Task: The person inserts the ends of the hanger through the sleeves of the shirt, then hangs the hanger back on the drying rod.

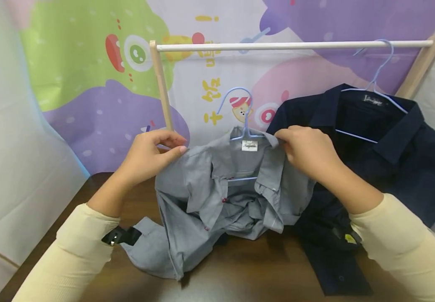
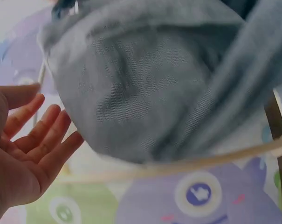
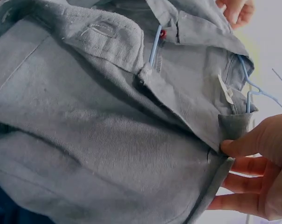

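Observation:
A grey shirt [image 1: 187, 172] with a white neck label hangs on a light blue hanger [image 1: 246, 121], whose hook is off the rail in the head view. The right hand [image 1: 308, 147] pinches the shirt beside its collar; the right wrist view shows the thumb [image 3: 243, 145] in front and the fingers behind the cloth. At the opposite shoulder is the left hand [image 1: 149, 153]. Its fingers [image 2: 52, 135] are loosely spread at the cloth's edge in the left wrist view, not closed round it. The shirt's lower part lies bunched, with one sleeve [image 1: 149, 243] on the table.
A wooden rack with a white rail [image 1: 277, 46] stands behind the shirt. On its right end hangs a dark navy shirt [image 1: 402, 167] on another blue hanger [image 1: 381, 71], partly behind the right arm. Below is a brown table [image 1: 247, 268]; a cartoon backdrop [image 1: 89, 105] is behind.

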The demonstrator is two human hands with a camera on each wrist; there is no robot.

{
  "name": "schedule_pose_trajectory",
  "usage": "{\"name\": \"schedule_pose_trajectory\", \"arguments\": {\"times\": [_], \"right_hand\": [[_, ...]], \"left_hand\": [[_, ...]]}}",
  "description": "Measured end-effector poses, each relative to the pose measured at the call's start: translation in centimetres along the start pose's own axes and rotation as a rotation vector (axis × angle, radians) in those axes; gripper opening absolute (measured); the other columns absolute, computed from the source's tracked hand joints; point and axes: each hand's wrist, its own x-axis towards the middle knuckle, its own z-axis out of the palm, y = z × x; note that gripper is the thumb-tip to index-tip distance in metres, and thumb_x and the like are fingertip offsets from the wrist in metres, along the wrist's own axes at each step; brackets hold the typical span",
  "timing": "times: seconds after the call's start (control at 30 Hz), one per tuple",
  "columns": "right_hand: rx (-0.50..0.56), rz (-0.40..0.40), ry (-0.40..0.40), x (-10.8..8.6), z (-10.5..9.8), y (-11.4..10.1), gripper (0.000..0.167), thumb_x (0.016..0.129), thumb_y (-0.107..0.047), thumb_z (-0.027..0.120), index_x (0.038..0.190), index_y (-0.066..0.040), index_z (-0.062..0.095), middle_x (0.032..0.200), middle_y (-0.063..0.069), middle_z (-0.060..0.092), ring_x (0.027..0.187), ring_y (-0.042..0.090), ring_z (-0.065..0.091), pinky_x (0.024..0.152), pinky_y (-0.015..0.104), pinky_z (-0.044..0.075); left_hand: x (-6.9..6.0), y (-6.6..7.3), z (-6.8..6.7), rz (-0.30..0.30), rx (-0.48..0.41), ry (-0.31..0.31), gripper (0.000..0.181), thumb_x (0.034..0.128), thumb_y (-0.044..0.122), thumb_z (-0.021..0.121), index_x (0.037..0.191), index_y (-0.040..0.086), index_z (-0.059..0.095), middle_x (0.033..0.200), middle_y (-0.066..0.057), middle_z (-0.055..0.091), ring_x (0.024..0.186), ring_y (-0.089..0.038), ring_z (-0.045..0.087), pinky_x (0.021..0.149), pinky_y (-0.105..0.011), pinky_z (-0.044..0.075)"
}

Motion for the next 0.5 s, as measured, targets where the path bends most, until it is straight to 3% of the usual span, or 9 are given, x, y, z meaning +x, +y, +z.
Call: {"name": "schedule_pose_trajectory", "arguments": {"times": [0.1,0.23,0.4,0.5], "right_hand": [[0.026,0.012,-0.013,0.0,0.0,0.6,0.024,0.088,0.002,0.063,0.109,-0.006,0.071,0.099,0.014,0.069,0.072,0.031,0.061,0.059,0.05,0.05],[0.044,0.043,-0.022,0.1,-0.4,1.5,0.023,0.089,0.001,0.062,0.11,-0.005,0.07,0.102,0.016,0.069,0.072,0.031,0.06,0.062,0.05,0.049],[0.057,0.087,-0.006,0.1,-0.9,2.5,0.023,0.09,0.001,0.061,0.111,-0.004,0.069,0.103,0.018,0.068,0.076,0.032,0.061,0.067,0.052,0.049],[0.066,0.1,0.009,0.1,-1.1,3.1,0.024,0.09,0.002,0.061,0.111,-0.003,0.069,0.103,0.019,0.067,0.077,0.033,0.06,0.067,0.052,0.049]], "left_hand": [[-0.6,-1.3,-1.0,-0.096,-0.036,-0.027,0.03,0.0894,0.024,0.072,0.113,0.006,0.068,0.104,-0.009,0.07,0.096,-0.017,0.065,0.077,-0.029,0.054],[-1.5,-3.0,-1.5,-0.227,-0.121,-0.102,0.051,0.0875,0.029,0.074,0.129,0.005,0.057,0.121,-0.013,0.062,0.111,-0.024,0.059,0.086,-0.038,0.05],[-3.1,-5.0,-0.7,-0.337,-0.244,-0.194,0.071,0.0848,0.024,0.077,0.142,0.005,0.041,0.134,-0.018,0.051,0.124,-0.032,0.05,0.097,-0.051,0.043],[-4.2,-6.3,0.5,-0.356,-0.252,-0.229,0.076,0.0822,0.023,0.08,0.142,0.003,0.038,0.131,-0.019,0.053,0.121,-0.033,0.053,0.097,-0.051,0.044]]}}
